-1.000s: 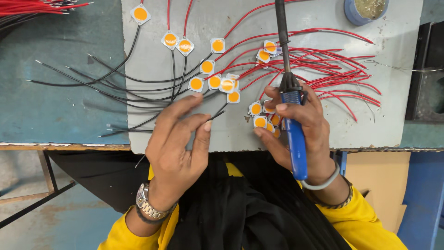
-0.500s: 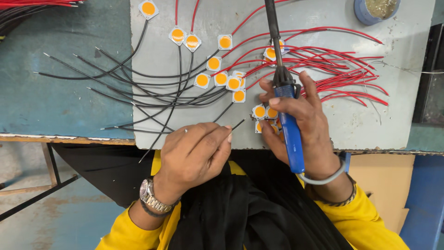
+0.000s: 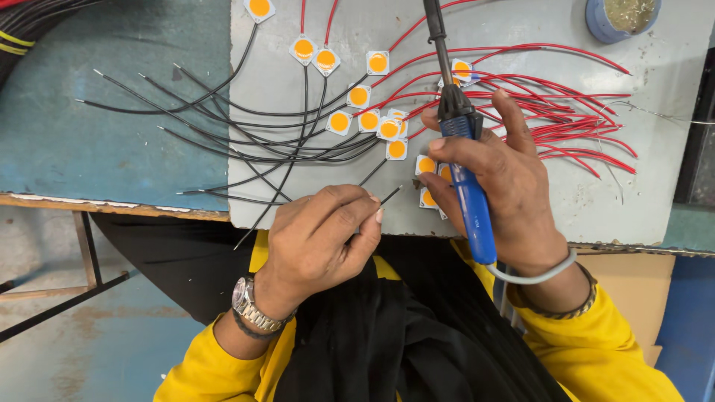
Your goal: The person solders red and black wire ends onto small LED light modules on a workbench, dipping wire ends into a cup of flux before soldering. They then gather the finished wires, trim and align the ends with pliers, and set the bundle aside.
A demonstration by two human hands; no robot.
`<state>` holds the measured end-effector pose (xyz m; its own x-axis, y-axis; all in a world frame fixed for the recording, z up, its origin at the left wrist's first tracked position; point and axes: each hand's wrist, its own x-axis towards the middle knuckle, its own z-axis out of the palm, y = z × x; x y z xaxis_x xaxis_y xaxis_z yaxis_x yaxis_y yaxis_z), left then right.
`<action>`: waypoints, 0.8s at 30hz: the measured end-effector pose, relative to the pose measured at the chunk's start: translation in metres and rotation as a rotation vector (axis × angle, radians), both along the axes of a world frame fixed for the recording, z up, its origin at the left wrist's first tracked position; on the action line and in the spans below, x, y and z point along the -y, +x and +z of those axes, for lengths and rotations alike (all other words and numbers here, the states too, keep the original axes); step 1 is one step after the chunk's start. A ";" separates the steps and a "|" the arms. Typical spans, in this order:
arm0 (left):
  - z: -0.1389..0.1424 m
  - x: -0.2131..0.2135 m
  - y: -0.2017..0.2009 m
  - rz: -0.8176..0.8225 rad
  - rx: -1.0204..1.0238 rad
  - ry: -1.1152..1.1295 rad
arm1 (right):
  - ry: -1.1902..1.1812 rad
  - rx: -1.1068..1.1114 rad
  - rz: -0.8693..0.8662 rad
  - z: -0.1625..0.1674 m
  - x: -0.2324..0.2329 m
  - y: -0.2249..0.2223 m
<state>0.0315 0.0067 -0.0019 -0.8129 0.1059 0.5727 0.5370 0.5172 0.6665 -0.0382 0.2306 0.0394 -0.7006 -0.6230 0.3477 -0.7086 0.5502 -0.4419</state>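
Left hand (image 3: 320, 238) pinches what looks like a black wire (image 3: 390, 195); right hand (image 3: 495, 186) grips a soldering iron (image 3: 465, 160).

You are looking at fourteen small square chips with orange centres (image 3: 359, 96): eleven lying above your left hand (image 3: 328, 231), three showing partly at the fingertips of your right hand (image 3: 499, 186). One blue-handled soldering iron (image 3: 465, 167) is sitting in your right hand, and one blue pot (image 3: 607, 22) is standing above it. Black wires (image 3: 186, 112) and red wires (image 3: 581, 119) are overlapping too much to count. One wristwatch (image 3: 249, 305) is showing.
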 end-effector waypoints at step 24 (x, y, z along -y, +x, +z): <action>0.012 0.012 -0.017 -0.130 0.172 -0.360 | -0.404 0.273 -0.044 -0.022 -0.003 0.032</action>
<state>0.0150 -0.0050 0.0105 -0.8604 0.3820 0.3372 0.5092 0.6689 0.5415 -0.0064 0.2335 0.0177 -0.8228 -0.4437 0.3552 -0.5167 0.3235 -0.7927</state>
